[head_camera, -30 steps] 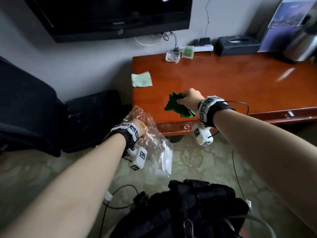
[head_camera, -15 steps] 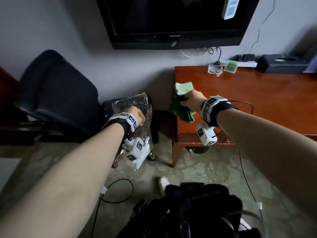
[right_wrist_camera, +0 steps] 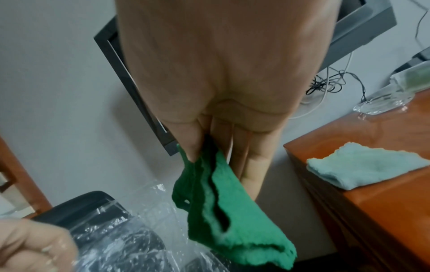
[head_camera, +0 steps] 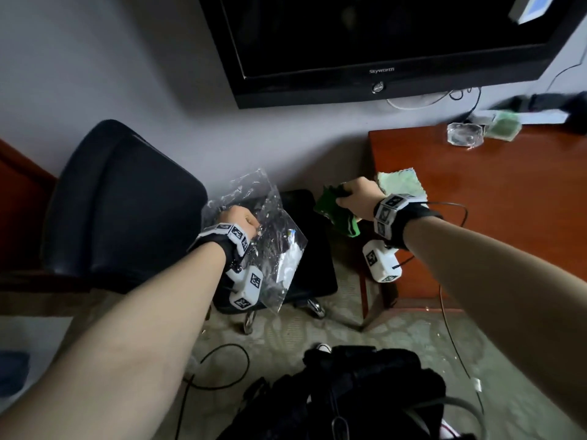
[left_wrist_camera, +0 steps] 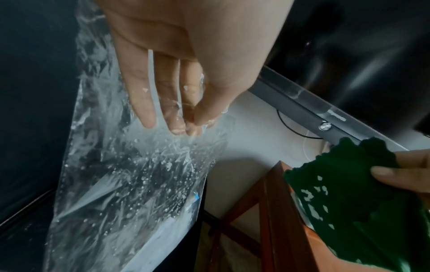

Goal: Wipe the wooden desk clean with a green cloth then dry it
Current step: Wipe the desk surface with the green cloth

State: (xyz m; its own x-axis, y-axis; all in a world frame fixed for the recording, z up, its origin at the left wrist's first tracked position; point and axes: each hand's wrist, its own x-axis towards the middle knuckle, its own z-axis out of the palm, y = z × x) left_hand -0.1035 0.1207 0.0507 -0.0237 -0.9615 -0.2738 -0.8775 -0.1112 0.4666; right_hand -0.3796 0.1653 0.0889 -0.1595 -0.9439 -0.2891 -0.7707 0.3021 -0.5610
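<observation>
Holding the green cloth (head_camera: 337, 211) pinched in my right hand (head_camera: 359, 198), off the left end of the desk (head_camera: 495, 198).

My right thumb and fingers (right_wrist_camera: 252, 162) are closed on the bunched cloth, which hangs in folds in the air just beside the desk's corner, not touching the wood. My left hand (head_camera: 238, 220) pinches the top edge of a clear plastic bag (head_camera: 273, 246), thumb against fingertips (left_wrist_camera: 149, 117); the wet, crinkled bag hangs in front of a black chair (head_camera: 120, 211). On the desk near my right hand lies a folded pale cloth (head_camera: 401, 184), flat by the left edge. Farther back sit a glass ashtray (head_camera: 464, 134) and cables by the wall, under a wall-mounted television (head_camera: 381, 42).
</observation>
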